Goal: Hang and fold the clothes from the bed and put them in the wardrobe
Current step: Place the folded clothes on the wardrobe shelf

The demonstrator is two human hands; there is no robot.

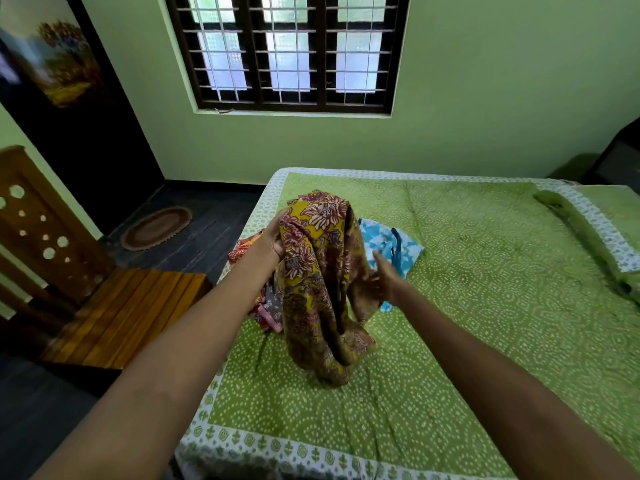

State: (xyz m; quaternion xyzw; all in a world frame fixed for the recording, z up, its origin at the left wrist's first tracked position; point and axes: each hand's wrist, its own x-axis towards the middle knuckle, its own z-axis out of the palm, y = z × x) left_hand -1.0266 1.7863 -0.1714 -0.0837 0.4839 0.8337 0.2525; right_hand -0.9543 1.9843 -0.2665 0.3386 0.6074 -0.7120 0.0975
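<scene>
Clothes are mostly unsorted: nothing on the bed [450, 341] looks folded yet, and no hanger or wardrobe is in sight, so the job seems barely begun. Near the bed's left edge the left hand [273, 239] grips the top of a mustard floral garment [322, 282], fingers curled into the cloth, holding it up. It hangs with its long axis roughly vertical, top toward the window, lower end crumpled on the bedcover. The right hand [382, 275] has its fingers spread and touches the garment's right side without pinching. A blue-and-white garment [384, 242] and a reddish heap [256, 282] lie just behind it.
</scene>
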